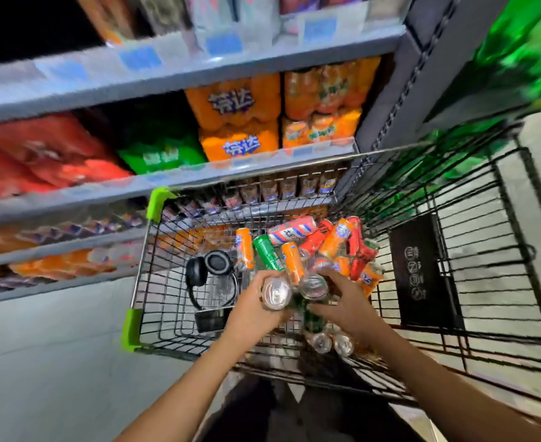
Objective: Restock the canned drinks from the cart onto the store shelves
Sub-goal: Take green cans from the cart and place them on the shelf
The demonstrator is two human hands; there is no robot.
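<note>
Both hands are down in the cart: left hand grips a can, right hand seemingly clasps a green can, though it's blurred.

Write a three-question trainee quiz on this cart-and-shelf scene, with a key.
1. True or false: the left hand grips a can showing its silver top.
2. Which non-drink item lies in the cart? A) headphones B) a towel C) a book
3. Fill in: the shelf packs straight above the cart are ____ in colour.

Key: 1 true; 2 A; 3 orange.
</note>
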